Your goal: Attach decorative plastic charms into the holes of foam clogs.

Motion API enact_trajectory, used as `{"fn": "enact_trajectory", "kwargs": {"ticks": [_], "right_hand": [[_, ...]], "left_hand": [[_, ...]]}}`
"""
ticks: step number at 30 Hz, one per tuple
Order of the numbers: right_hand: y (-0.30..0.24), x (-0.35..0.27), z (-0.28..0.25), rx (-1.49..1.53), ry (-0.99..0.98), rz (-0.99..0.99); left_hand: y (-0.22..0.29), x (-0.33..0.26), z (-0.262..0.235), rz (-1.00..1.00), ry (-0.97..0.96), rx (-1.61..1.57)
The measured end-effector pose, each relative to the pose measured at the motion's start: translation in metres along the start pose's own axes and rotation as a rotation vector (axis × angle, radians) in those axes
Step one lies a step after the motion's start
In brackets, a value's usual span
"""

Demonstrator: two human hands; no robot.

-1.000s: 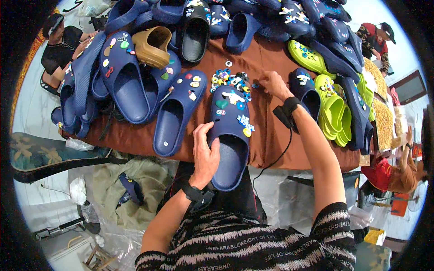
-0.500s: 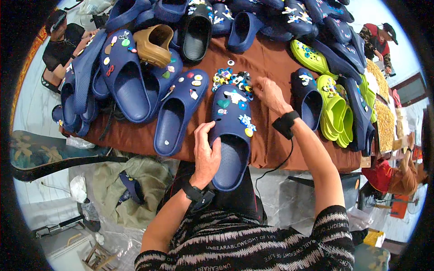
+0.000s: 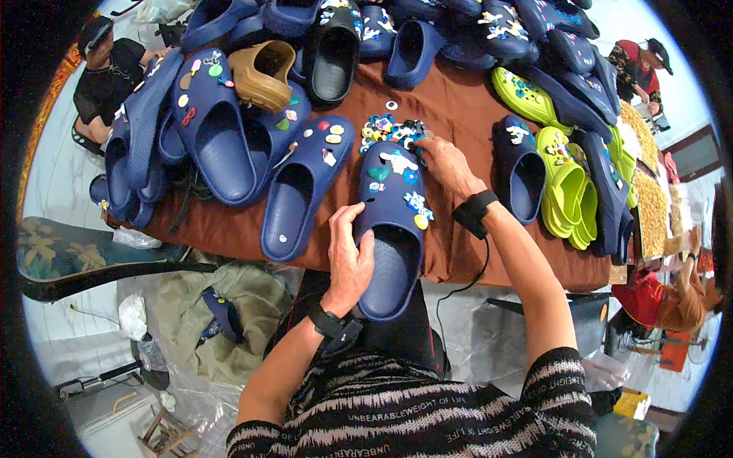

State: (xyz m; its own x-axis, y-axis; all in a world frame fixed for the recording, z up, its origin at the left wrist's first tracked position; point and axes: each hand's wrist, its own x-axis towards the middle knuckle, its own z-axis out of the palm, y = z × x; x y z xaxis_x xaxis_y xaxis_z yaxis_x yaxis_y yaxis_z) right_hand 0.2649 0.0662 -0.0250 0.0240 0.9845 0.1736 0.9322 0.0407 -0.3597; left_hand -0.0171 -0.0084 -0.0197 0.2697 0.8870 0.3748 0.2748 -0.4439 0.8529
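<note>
A dark blue clog point(image 3: 393, 269) lies toe-away at the near edge of the cloth, its upper dotted with a white figure charm, a green heart and other small charms. My left hand point(image 3: 348, 263) grips it on the left side, thumb at the opening and fingers along the outer edge. Just past the toe lies a pile of small colourful shoe charms point(image 3: 389, 131). My right hand point(image 3: 452, 169) reaches to the pile's right edge with its fingertips drawn together among the charms; what they pinch is too small to make out.
Another charm-covered blue clog point(image 3: 294, 202) lies close on the left, beside a brown clog point(image 3: 263, 76). Lime green clogs point(image 3: 563, 187) and more blue ones stand at the right. Heaped clogs line the far side of the brown cloth point(image 3: 466, 91). Other people sit around the table.
My right hand has shifted slightly left, bringing its fingertips to the charm pile. My left hand keeps its hold on the clog, which has barely moved.
</note>
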Motion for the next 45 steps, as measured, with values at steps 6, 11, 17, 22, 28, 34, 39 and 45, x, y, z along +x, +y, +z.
{"fn": "enact_trajectory", "kwargs": {"ticks": [6,11,17,22,28,34,39,45], "right_hand": [[-0.013,0.002,-0.013,0.043,0.03,-0.022],[0.006,0.003,-0.02,0.08,0.057,0.037],[-0.03,0.003,-0.047,1.03,-0.298,0.338],[-0.08,0.004,-0.056,0.786,-0.408,0.051],[-0.12,0.001,-0.051,0.417,-0.453,-0.071],[-0.123,0.019,-0.059,0.355,-0.7,-0.04],[-0.126,0.043,-0.063,0.212,-0.88,0.038],[-0.163,0.05,-0.08,-0.16,-0.935,-0.033]], "left_hand": [[-0.002,-0.001,-0.002,-0.04,-0.008,-0.003],[0.004,0.0,0.001,-0.045,-0.02,-0.023],[0.0,0.0,-0.003,-0.012,0.019,-0.006],[0.001,0.0,0.0,-0.029,0.023,-0.037],[-0.002,-0.002,0.001,-0.041,0.026,-0.02],[-0.002,-0.002,0.0,-0.034,0.025,-0.019],[-0.002,-0.002,0.001,-0.04,0.005,-0.034],[-0.006,-0.003,-0.001,-0.055,0.009,-0.041]]}}
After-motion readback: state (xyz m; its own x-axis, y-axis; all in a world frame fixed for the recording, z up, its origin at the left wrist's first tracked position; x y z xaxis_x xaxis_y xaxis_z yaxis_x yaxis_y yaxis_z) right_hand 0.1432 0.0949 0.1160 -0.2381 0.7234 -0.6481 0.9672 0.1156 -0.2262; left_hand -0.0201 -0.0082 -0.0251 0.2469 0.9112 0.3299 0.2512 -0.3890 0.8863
